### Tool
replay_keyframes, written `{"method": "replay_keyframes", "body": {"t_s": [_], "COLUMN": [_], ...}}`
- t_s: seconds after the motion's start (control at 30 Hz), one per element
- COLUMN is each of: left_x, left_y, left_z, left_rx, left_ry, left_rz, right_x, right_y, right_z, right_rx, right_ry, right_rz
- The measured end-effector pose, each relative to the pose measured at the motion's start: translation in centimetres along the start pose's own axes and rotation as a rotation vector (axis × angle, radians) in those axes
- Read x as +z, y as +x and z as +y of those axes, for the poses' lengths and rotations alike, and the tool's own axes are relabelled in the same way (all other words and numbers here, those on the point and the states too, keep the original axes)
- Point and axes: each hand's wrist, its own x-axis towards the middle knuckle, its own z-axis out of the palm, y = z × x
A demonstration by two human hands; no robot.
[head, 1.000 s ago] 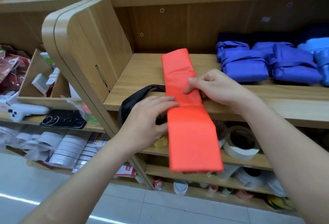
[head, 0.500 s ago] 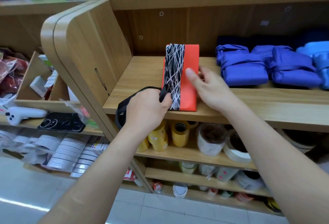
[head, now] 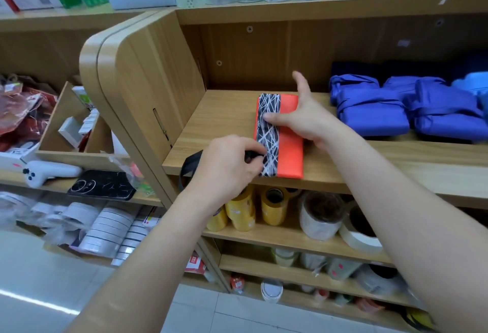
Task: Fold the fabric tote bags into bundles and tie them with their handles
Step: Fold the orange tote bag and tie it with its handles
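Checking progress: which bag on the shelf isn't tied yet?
The orange bag under the right hand; the blue bags beside it are already wrapped in their handles.

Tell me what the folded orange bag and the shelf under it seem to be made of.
The orange bag looks like thin matte fabric, perhaps synthetic: it folds flat with crisp edges and carries a printed black-and-white band. The shelf looks like wood-grain laminate board, satin finish; streaked grain shows, though solid wood cannot be ruled out.
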Motion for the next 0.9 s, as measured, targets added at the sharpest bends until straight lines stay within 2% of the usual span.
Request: {"method": "replay_keyframes", "body": {"t_s": [0.07,0.17,0.23,0.27,0.33,0.4,0.47,0.57,0.7,0.87,0.9], "left_x": [0.1,0.7,0.8,0.8,1.1,1.3,1.6,1.5,0.9,1.3,1.3], "left_y": [-0.3,-0.9,-1.4,-1.8,-2.3,-2.0,-1.3,-0.6,-0.2,0.7,0.8], "left_z": [0.2,0.0,-0.5,-0.7,-1.1,-1.5,-2.2,-2.4,-1.0,0.3,0.5], "left_rx": [0.022,0.088,0.281,0.379,0.486,0.484,0.491,0.393,0.148,-0.083,-0.122], "left_ry": [-0.049,0.061,0.194,0.256,0.37,0.372,0.23,-0.053,-0.426,-0.49,-0.475], "left_rz": [-0.014,0.009,0.158,0.18,0.003,-0.16,-0.131,-0.035,-0.017,0.127,0.158], "right_x": [0.7,1.7,1.8,1.7,1.5,1.6,1.7,1.3,0.7,-0.8,-1.0], "right_y": [0.3,0.5,0.2,0.3,0.4,0.3,0.2,-0.4,-2.1,-4.5,-5.0], "right_z": [-0.4,0.0,0.5,0.8,1.2,1.3,1.5,1.4,0.8,0.0,-0.1], "right_rx": [-0.065,-0.117,-0.11,-0.118,-0.152,-0.175,-0.171,-0.114,-0.058,0.021,0.006], "right_ry": [0.123,0.087,0.171,0.193,0.177,0.157,0.137,0.15,0.254,0.497,0.481], "right_rz": [0.032,0.084,0.088,0.099,0.104,0.104,0.126,0.126,0.064,-0.083,-0.094]}}
